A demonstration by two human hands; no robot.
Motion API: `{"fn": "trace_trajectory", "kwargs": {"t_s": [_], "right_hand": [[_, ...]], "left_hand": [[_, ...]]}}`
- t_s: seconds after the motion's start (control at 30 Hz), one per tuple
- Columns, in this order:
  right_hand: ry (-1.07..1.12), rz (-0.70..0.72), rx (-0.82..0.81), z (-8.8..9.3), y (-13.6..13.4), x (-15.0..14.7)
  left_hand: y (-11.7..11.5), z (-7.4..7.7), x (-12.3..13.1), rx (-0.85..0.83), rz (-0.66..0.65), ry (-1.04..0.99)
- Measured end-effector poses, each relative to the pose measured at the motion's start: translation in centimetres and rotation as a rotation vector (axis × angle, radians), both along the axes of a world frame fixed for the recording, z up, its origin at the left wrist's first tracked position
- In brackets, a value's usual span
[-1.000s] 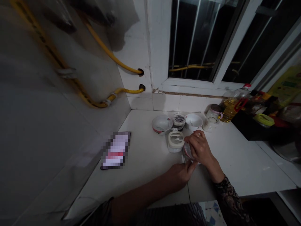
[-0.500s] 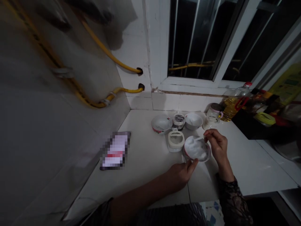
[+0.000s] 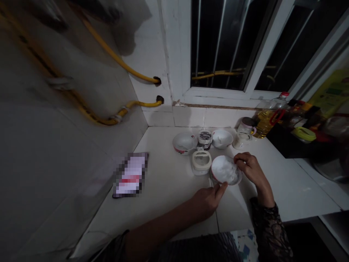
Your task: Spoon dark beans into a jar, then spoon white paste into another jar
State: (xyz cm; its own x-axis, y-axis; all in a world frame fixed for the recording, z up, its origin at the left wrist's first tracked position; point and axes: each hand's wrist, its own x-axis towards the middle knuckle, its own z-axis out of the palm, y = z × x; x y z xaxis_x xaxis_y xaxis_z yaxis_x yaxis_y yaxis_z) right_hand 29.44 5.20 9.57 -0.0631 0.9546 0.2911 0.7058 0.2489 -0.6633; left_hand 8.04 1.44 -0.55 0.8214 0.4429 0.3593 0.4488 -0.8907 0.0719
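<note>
A bowl [image 3: 215,178] with a reddish outside holds a white, powder-like substance [image 3: 222,167]. My left hand [image 3: 211,199] grips its near rim between thumb and finger. Over the right side of the bowl, my right hand [image 3: 249,168] is closed in a pinch on a pale spoon, whose lower part is hard to make out in the white contents. Just left of the bowl stands a square jar with a cream lid [image 3: 201,160]. Behind are a flowered bowl [image 3: 184,143], a smaller dark-patterned jar [image 3: 205,137] and a white bowl [image 3: 223,139].
A phone with a blurred screen [image 3: 131,176] lies on the counter [image 3: 163,203] at left. A lidded pitcher [image 3: 244,134], an oil bottle [image 3: 264,122] and a black box of condiments [image 3: 286,140] stand back right. Yellow pipes [image 3: 120,65] run along the left wall.
My right hand has moved the spoon from the bowl's upper middle toward its right side, and less of it shows. My left hand keeps its hold. The view has shifted slightly.
</note>
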Motion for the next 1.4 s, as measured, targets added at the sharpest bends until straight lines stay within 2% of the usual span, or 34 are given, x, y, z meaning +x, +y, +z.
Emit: {"fn": "trace_trajectory", "kwargs": {"t_s": [0.13, 0.27, 0.63, 0.83, 1.1, 1.2, 1.27, 1.33, 1.4], "right_hand": [[0.184, -0.097, -0.127, -0.3, 0.3, -0.2], [0.371, -0.185, -0.165, -0.4, 0.8, 0.5], [0.580, -0.221, -0.179, -0.6, 1.4, 0.8], [0.663, -0.214, -0.148, -0.5, 1.4, 0.6], [0.799, -0.151, -0.178, -0.9, 1.8, -2.2], [0.797, -0.101, -0.096, -1.0, 1.8, -3.8], [0.725, -0.061, 0.027, -1.0, 1.6, -4.8], [0.543, -0.003, 0.188, -1.2, 1.1, -5.5], [0.254, 0.133, 0.367, -1.5, 0.6, -6.0]], "left_hand": [[0.1, -0.1, 0.0, 0.001, -0.015, 0.029], [0.2, -0.2, 0.0, -0.006, -0.017, 0.036], [0.2, 0.0, 0.2, -0.068, -0.008, 0.113], [0.2, -0.1, 0.1, -0.046, -0.008, 0.084], [0.3, -0.3, 0.3, -0.056, -0.001, 0.076], [0.2, -0.1, 0.4, -0.065, 0.005, 0.108], [0.2, 0.2, 0.4, -0.069, 0.002, 0.113], [0.1, 0.4, 0.4, -0.071, 0.012, 0.106], [0.1, 0.7, 0.3, -0.066, 0.022, 0.097]]}}
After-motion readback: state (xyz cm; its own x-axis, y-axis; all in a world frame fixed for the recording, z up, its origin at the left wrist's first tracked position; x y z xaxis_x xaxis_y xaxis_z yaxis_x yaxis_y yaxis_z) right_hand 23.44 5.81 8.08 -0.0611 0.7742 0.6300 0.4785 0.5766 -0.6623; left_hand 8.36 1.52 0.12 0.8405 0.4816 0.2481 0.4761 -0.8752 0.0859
